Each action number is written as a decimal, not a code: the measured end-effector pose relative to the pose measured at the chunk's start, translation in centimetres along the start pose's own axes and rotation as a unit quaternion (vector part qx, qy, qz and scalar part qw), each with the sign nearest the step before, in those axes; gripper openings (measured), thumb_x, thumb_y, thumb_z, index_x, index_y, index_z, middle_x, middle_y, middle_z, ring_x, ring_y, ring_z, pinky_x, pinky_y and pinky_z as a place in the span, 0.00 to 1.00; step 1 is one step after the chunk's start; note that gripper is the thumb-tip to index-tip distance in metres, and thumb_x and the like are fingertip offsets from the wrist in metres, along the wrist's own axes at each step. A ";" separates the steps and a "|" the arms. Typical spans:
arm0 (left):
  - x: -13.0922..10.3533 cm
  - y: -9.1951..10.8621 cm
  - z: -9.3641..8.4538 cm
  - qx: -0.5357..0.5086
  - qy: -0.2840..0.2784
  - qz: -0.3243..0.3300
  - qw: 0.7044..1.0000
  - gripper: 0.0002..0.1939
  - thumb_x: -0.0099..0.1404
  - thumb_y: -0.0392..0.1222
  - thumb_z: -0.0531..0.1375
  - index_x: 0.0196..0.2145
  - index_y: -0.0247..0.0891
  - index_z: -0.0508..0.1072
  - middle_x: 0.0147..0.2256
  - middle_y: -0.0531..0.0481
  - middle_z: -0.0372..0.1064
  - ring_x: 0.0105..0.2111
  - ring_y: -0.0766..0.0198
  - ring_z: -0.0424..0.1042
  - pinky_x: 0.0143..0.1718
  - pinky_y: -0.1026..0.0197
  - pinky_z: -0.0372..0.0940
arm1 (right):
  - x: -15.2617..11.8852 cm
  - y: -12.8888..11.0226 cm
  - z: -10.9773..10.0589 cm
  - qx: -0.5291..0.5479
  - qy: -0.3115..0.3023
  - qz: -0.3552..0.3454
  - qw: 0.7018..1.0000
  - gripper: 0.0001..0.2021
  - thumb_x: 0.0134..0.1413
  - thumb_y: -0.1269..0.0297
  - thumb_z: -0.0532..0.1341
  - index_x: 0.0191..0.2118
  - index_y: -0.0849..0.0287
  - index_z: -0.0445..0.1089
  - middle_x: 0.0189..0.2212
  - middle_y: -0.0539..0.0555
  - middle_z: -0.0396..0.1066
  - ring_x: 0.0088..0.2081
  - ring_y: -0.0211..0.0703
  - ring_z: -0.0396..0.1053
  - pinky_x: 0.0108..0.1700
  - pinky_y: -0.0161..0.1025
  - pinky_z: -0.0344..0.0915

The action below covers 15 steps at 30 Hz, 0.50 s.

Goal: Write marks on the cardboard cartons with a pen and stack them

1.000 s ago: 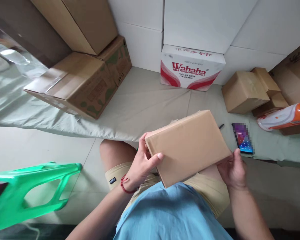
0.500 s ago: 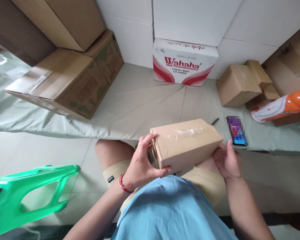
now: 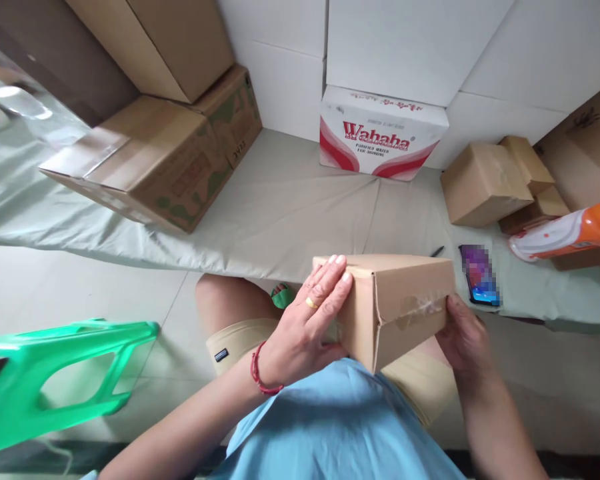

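A brown cardboard box is held tilted above my lap, at the table's front edge. Clear tape crosses the side that faces right and toward me. My left hand, with a ring and a red wrist cord, presses against the box's left end, its fingers over the upper edge. At the right end, my right hand grips the box, thumb on the near side and its other fingers mostly hidden behind or below.
On the cloth-covered table are a large carton, a white Wahaha box, small boxes, a phone, a pen and an orange-white package. A green stool stands at the left.
The box has been turned, so its taped face has rolled from the top toward me. My left hand has moved up over its end, and my right hand has closed on the other end.
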<state>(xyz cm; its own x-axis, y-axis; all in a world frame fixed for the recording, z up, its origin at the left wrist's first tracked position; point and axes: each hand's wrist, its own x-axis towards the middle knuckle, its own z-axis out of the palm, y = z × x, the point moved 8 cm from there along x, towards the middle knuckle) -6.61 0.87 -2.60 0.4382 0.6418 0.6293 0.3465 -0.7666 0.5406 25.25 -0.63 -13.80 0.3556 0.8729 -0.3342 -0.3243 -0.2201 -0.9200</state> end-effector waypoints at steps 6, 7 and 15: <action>-1.3 -2.1 0.3 -0.072 0.021 -0.089 0.993 0.49 0.68 0.23 0.61 0.81 0.48 0.51 0.80 0.40 0.46 0.79 0.46 0.51 0.78 0.42 0.56 | -0.7 0.0 0.6 -0.038 -0.024 -0.100 0.994 0.23 0.62 0.49 0.72 0.61 0.43 0.78 0.60 0.51 0.80 0.64 0.50 0.76 0.71 0.53 0.68; -1.6 -2.6 0.5 -0.107 0.017 -0.108 0.988 0.50 0.67 0.24 0.62 0.81 0.48 0.51 0.80 0.40 0.45 0.80 0.45 0.49 0.79 0.41 0.54 | -0.8 0.1 0.7 -0.055 -0.033 -0.108 0.992 0.24 0.63 0.49 0.71 0.63 0.43 0.77 0.61 0.52 0.80 0.65 0.51 0.75 0.72 0.54 0.67; -3.2 -5.0 1.1 -0.352 0.076 -0.218 0.907 0.41 0.76 0.51 0.62 0.80 0.49 0.52 0.81 0.43 0.42 0.80 0.38 0.45 0.79 0.34 0.47 | -0.5 -0.2 2.6 -0.128 -0.093 -0.139 0.978 0.30 0.65 0.54 0.70 0.70 0.44 0.70 0.66 0.55 0.75 0.70 0.51 0.70 0.71 0.50 0.67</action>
<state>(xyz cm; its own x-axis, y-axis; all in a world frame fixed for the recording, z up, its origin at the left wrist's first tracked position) -8.83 2.59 -7.93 0.2492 0.9169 0.3116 -0.1796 -0.2724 0.9453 22.90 0.07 -12.87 0.2253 0.9733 -0.0434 -0.0003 -0.0445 -0.9990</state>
